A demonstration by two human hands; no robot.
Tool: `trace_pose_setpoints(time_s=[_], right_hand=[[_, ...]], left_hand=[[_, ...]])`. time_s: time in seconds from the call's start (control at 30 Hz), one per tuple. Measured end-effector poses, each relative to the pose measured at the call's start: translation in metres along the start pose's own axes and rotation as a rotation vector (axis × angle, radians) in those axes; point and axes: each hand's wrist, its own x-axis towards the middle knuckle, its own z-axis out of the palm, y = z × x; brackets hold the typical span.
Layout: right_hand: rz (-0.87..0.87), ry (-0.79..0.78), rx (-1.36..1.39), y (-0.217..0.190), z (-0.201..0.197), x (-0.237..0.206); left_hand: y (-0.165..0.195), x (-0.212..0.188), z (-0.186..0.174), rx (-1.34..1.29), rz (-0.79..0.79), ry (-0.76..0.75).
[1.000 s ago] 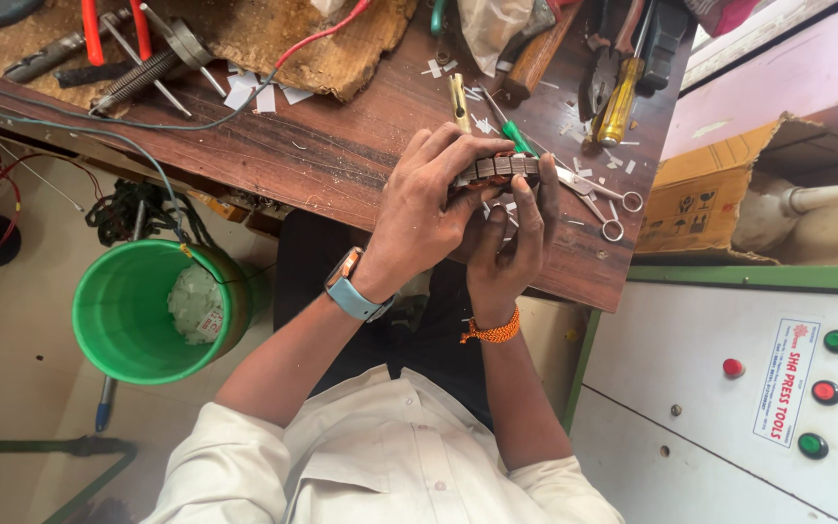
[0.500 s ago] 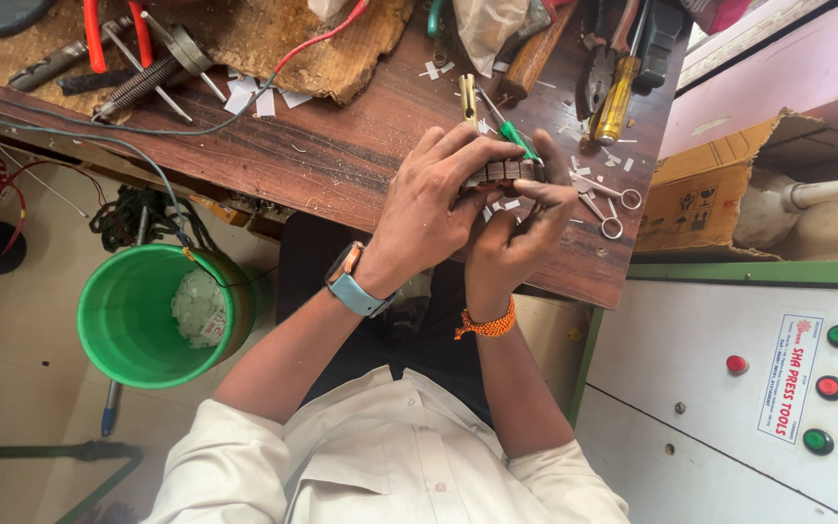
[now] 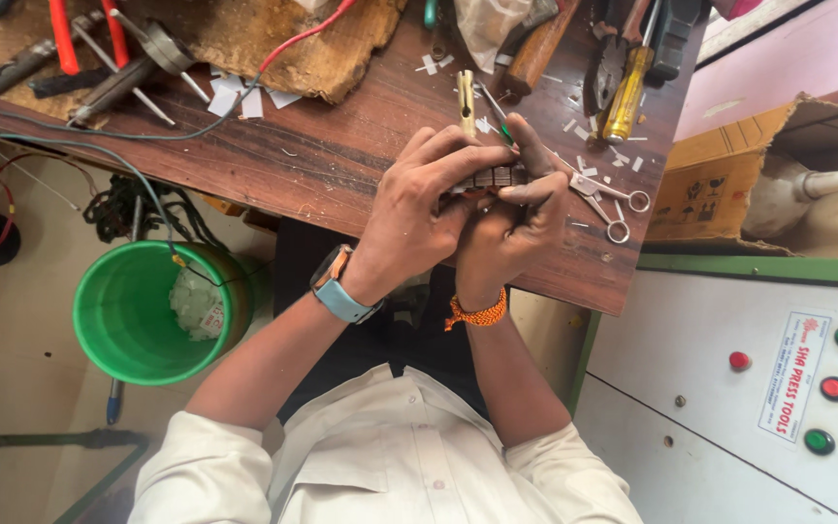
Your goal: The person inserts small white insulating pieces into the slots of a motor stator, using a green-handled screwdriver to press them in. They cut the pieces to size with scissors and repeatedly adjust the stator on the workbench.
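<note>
Both my hands meet over the front edge of a dark wooden bench [image 3: 322, 165]. Between them is a small dark slotted metal part [image 3: 493, 178], mostly hidden by fingers. My left hand [image 3: 419, 209], with a blue-strapped watch on its wrist, wraps over the part from the left. From below and the right, my right hand [image 3: 521, 228], an orange thread band at its wrist, grips the same part with the thumb pressed on its end.
Scissors [image 3: 605, 202] lie just right of my hands, a yellow-handled screwdriver [image 3: 625, 92] and pliers beyond. Red-handled tools [image 3: 65, 34], wires and paper scraps cover the bench's left. A green bucket [image 3: 138, 311] stands below, a cardboard box [image 3: 729, 175] and button panel [image 3: 826, 388] right.
My left fingers have folded further over the part. Both hands stay clasped on it in nearly the same spot.
</note>
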Motion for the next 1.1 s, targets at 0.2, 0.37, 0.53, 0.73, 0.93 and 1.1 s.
trace_pose_setpoints(time_s=[0.2, 0.37, 0.53, 0.73, 0.93, 1.1], right_hand=[[-0.029, -0.005, -0.026, 0.001, -0.003, -0.007], [-0.245, -0.136, -0.339, -0.017, -0.009, -0.005], [-0.324, -0.236, -0.414, -0.025, -0.008, 0.000], [-0.380, -0.242, -0.412, -0.018, -0.006, 0.000], [-0.172, -0.082, -0.145, 0.009, -0.008, -0.013], [0.046, -0.281, 0.129, 0.006, -0.061, 0.004]], left_hand=[[-0.015, -0.001, 0.000, 0.000, 0.042, -0.061], [-0.018, 0.002, -0.023, -0.017, 0.139, -0.173], [-0.020, -0.004, -0.043, -0.414, -0.107, -0.265], [-0.016, 0.003, -0.044, -0.279, -0.251, -0.338], [-0.015, 0.001, -0.010, 0.110, -0.017, -0.232], [-0.008, -0.003, 0.002, 0.144, 0.047, -0.168]])
